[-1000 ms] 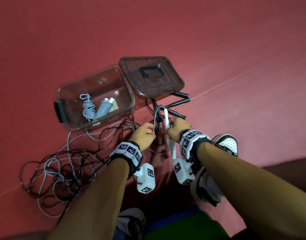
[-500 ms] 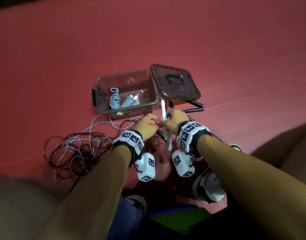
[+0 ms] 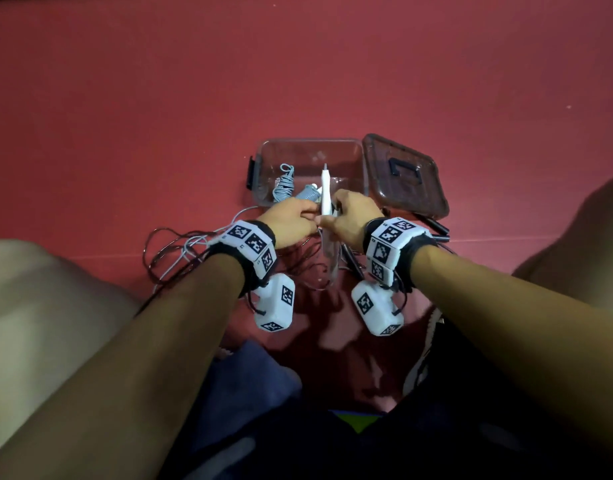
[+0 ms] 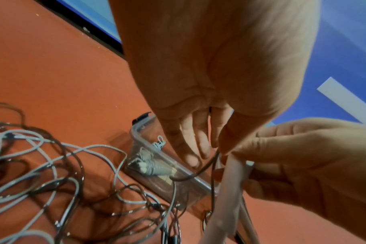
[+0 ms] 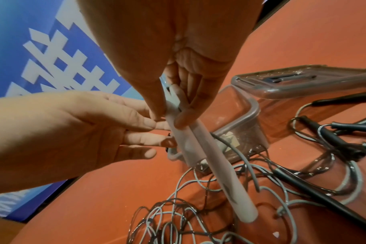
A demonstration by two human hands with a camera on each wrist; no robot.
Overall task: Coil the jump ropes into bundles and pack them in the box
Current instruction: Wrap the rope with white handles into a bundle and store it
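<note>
My right hand point(image 3: 333, 213) grips two white jump-rope handles point(image 5: 190, 140) side by side, upright over the near rim of the clear box point(image 3: 308, 150). Close beside them, my left hand point(image 3: 310, 220) pinches a thin dark rope point(image 4: 198, 171) between thumb and fingers point(image 4: 190, 148). A coiled grey rope bundle point(image 3: 284, 185) lies inside the box. Loose grey and dark ropes point(image 3: 180, 251) lie tangled on the floor below my left wrist.
The brown box lid point(image 3: 405, 174) lies flat to the right of the box. Black rope handles point(image 5: 345, 128) lie on the red floor point(image 3: 125, 98) near the lid. My knees frame both sides. A blue banner point(image 5: 42, 57) stands behind.
Both hands have risen from the floor with the white handles and moved toward the box. The head view has swung, so the box now sits straight ahead.
</note>
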